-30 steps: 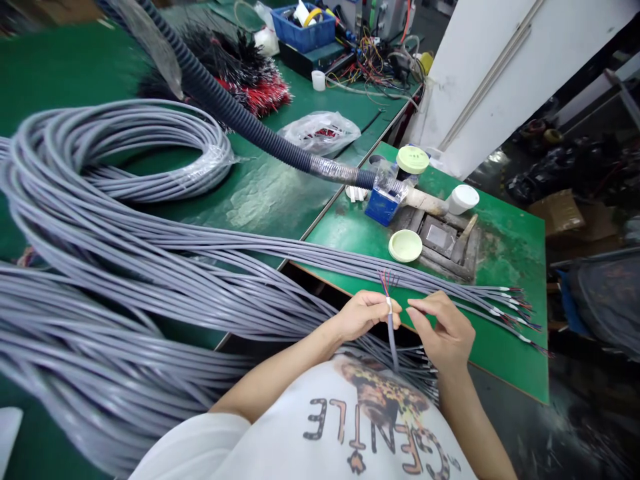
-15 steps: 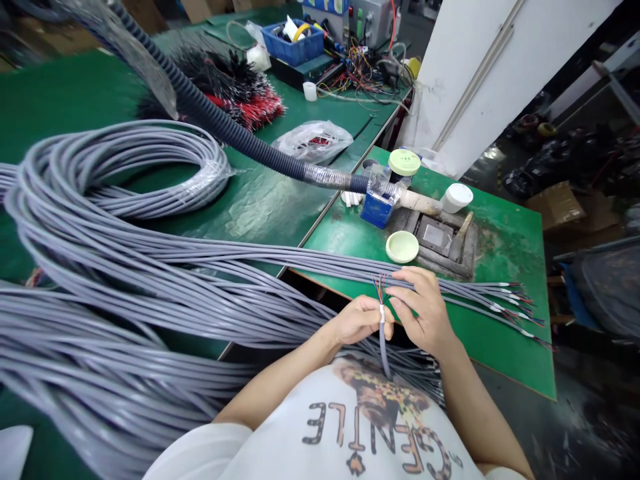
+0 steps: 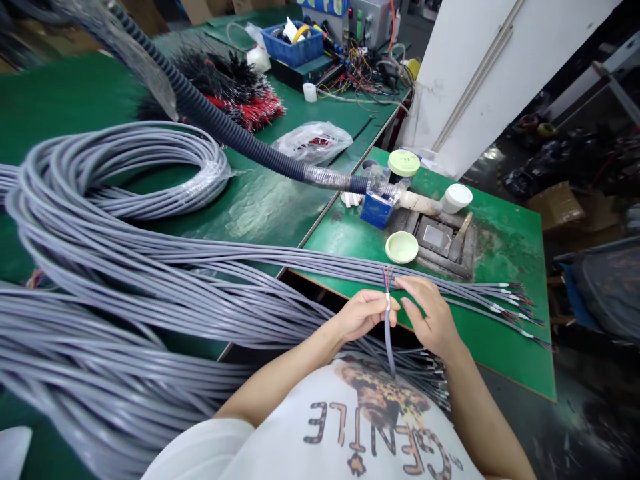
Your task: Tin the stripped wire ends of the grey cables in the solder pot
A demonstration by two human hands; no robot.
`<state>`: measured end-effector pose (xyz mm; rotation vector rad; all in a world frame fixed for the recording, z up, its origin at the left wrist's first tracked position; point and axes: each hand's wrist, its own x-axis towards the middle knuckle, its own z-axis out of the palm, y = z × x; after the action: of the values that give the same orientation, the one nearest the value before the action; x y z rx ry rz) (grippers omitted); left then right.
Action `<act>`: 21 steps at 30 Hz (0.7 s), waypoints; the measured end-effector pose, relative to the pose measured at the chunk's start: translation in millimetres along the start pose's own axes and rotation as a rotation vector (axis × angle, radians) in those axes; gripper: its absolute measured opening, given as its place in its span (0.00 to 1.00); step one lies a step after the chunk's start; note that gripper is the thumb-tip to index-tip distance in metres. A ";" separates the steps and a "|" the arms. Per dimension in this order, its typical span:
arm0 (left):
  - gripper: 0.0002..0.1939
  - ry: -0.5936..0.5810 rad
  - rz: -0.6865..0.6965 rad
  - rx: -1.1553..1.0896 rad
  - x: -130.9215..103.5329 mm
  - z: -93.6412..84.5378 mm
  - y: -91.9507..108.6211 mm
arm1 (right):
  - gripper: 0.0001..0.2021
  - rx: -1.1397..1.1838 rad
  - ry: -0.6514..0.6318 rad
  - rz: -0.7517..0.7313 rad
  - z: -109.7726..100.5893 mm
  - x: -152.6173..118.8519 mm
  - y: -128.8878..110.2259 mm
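My left hand (image 3: 361,313) pinches one grey cable (image 3: 389,340) just below its stripped end and holds it upright close to my chest. Thin coloured wires (image 3: 387,275) fan out of the cable's top. My right hand (image 3: 431,315) is beside it, fingertips touching those coloured wires. Behind both hands a long bundle of grey cables (image 3: 210,267) runs across the green bench, its stripped ends (image 3: 520,312) lying at the right.
A large grey cable coil (image 3: 125,167) lies at the left. A dark corrugated hose (image 3: 240,137) reaches down to a small fixture (image 3: 440,237) with round lids (image 3: 402,247) and a blue block (image 3: 376,208). Black and red wire bundles (image 3: 235,90) and a blue bin (image 3: 293,37) sit further back.
My right hand first reached up over the wire tips, then dropped back beside the cable end. My left hand kept its hold and rose slightly.
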<state>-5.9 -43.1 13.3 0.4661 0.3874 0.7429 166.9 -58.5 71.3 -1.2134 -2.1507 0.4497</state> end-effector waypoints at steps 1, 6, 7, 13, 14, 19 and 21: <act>0.19 -0.001 -0.002 -0.003 0.5 1.5 0.7 | 0.21 -0.033 0.011 -0.020 -0.9 -0.1 1.8; 0.18 0.026 0.001 0.003 2.8 6.8 1.7 | 0.21 -0.130 0.161 -0.121 -6.9 -3.5 4.6; 0.18 0.036 0.009 0.001 3.8 7.9 1.9 | 0.21 -0.133 0.173 -0.151 -7.8 -4.8 4.5; 0.15 0.099 0.058 -0.102 14.3 20.0 10.3 | 0.22 -0.218 0.105 -0.298 -3.2 -11.0 6.3; 0.16 0.096 0.055 -0.098 15.6 22.5 12.1 | 0.21 -0.234 0.117 -0.309 -1.9 -11.4 6.7; 0.19 0.181 0.145 0.136 15.5 30.0 17.1 | 0.21 -0.144 0.389 -0.172 -3.4 -10.8 4.9; 0.21 0.246 0.219 0.236 13.9 31.0 17.7 | 0.18 -0.051 0.547 -0.045 -5.0 -8.3 1.5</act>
<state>9.0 -29.9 46.1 0.6484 0.6667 0.9766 174.3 -64.8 71.3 -1.1505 -1.7197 0.0297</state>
